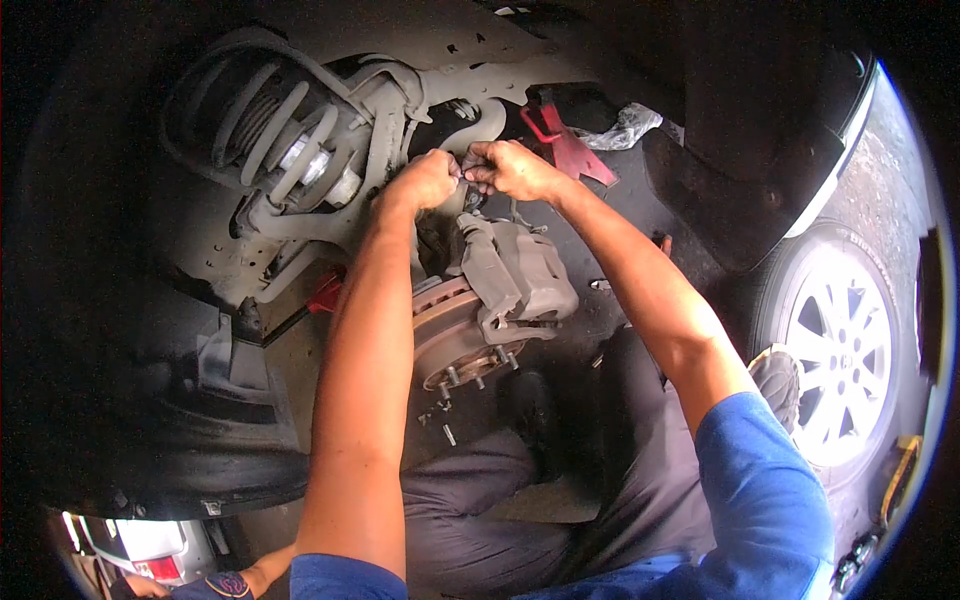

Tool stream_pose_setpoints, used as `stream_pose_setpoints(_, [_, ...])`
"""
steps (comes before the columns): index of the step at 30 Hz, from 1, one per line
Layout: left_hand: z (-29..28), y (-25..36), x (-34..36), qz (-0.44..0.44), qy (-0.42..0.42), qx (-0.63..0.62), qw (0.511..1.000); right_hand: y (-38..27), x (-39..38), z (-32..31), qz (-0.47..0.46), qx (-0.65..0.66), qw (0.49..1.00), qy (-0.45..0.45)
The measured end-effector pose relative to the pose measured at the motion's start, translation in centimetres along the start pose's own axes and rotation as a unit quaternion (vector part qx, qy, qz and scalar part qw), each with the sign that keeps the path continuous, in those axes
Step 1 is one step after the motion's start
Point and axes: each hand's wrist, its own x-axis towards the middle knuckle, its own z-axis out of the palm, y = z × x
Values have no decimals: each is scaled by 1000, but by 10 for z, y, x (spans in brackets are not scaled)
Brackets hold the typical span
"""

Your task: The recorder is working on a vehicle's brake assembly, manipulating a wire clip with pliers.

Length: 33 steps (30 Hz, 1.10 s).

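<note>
Both my hands meet above the brake assembly, fingertips almost touching. My left hand (pixel 432 180) is closed in a pinch, and my right hand (pixel 510 170) pinches close beside it. Whatever small thing lies between the fingertips is too small to make out. Just below them sits a grey brake caliper (pixel 535 268), mounted over a rusty-edged brake disc (pixel 440 318) with several bare wheel studs. Left of my left hand, a coil spring (pixel 285 140) surrounds a shock absorber, next to the suspension arm (pixel 385 130).
A red jack stand (pixel 575 145) stands beyond my right hand, beside crumpled clear plastic (pixel 630 127). At the right a wheel with silver spokes (pixel 840 345) lies near my shoe (pixel 775 385). Dark fender edges surround the work. Another person's arm (pixel 268 570) shows at lower left, near a white vehicle (pixel 150 543).
</note>
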Motion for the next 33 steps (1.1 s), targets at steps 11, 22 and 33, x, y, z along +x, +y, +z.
stream_pose_setpoints(11, [2,-5,3,-2,-3,-27,1000,3,-2,2,-23,-13,999,29])
stream_pose_setpoints(22, [7,-13,16,11,-7,-70,997,2,-2,1,-25,-19,999,39])
stream_pose_setpoints(33, [3,-15,15,1,-25,-60,998,1,0,3,-21,-23,999,41])
